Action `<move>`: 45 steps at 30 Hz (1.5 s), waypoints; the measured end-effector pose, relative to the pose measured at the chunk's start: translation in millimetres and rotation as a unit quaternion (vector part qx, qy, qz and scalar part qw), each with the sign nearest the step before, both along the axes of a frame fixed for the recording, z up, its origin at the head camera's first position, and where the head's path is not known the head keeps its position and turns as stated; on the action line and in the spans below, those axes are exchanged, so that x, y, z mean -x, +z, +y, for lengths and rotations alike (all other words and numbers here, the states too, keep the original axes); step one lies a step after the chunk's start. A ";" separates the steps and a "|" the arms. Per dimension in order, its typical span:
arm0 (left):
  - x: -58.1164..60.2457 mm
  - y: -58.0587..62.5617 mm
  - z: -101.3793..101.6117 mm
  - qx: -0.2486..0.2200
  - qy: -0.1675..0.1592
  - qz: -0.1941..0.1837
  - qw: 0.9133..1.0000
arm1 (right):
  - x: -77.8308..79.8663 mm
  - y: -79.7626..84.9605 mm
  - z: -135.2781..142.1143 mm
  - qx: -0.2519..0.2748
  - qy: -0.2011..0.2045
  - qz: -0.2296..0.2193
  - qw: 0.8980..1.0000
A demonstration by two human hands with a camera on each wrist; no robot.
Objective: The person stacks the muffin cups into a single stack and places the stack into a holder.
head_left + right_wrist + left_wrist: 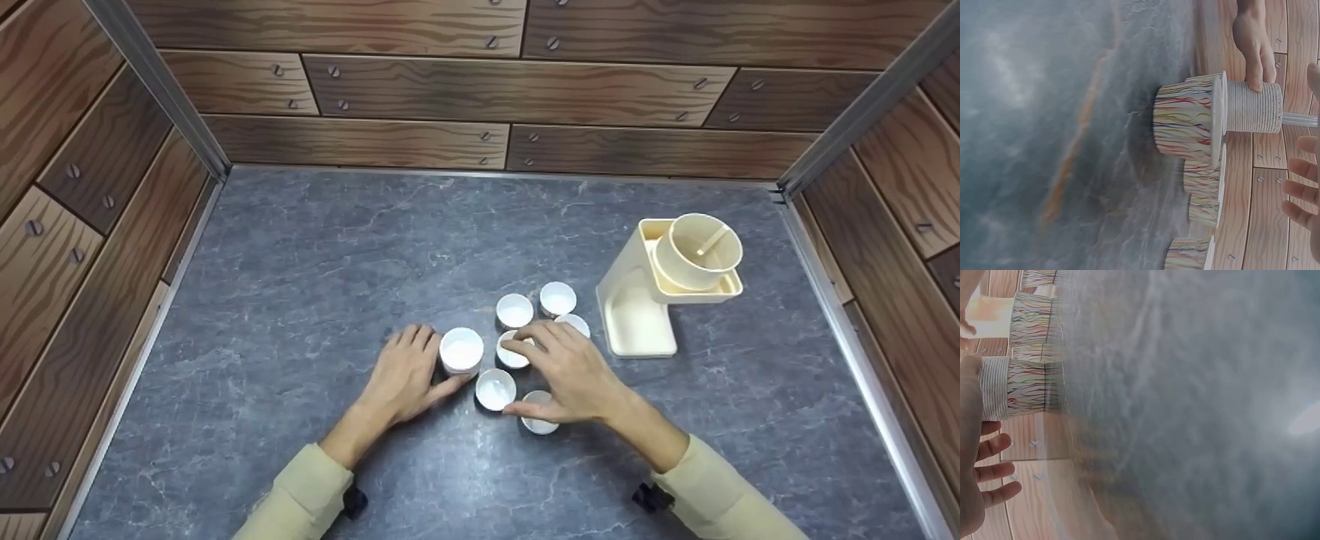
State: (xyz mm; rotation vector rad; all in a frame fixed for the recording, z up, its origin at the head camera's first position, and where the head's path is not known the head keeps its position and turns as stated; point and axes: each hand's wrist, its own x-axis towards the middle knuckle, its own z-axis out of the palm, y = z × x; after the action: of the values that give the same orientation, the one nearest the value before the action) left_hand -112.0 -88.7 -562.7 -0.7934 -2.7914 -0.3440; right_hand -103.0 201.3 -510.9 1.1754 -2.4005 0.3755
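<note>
A stack of white paper baking cups (461, 351) stands on the table beside my left hand (403, 377). That hand holds the stack between its thumb in front and index finger at the side; its other fingers stretch out straight. Coloured wavy lines mark the stack's wall (1026, 387) in the left wrist view. My right hand (576, 375) hovers over several single baking cups, thumb and fingers spread apart with nothing between them. Below its thumb tip sit a front cup (493, 388) and another cup (540, 425), partly hidden by the hand.
More single cups stand behind the right hand, among them a cup (514, 310) and a farther cup (558, 298). Right of them is a cream-coloured stand (637, 330) bearing a round container (696, 274) with a small bar inside. Wood-patterned walls (420, 90) enclose the table.
</note>
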 end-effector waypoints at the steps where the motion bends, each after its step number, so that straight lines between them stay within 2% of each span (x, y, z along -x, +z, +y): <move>1: -0.1 0.3 0.1 0.000 0.000 -0.001 1.000 | -1.4 -0.9 2.1 0.002 -0.002 0.000 1.000; 8: -0.9 1.0 0.3 0.002 0.000 -0.007 1.000 | -9.8 -7.0 14.5 -0.009 -0.027 0.008 1.000; 19: -0.5 0.0 -0.3 -0.004 -0.003 -0.002 1.000 | -20.5 -15.2 26.1 -0.061 -0.047 -0.001 0.997; 30: -0.7 -1.1 -0.5 -0.009 -0.003 -0.007 1.000 | -31.5 -26.7 33.6 -0.086 -0.069 -0.027 0.993; 45: -0.8 -0.4 0.4 -0.004 0.001 -0.011 1.000 | -35.2 -37.5 39.6 -0.126 -0.077 -0.031 0.988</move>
State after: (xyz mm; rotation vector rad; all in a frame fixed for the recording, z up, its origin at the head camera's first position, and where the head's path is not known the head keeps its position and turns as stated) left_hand -111.2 -88.4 -563.1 -0.7886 -2.8095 -0.3645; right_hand -67.7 240.8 -548.3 1.0831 -2.6325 0.0604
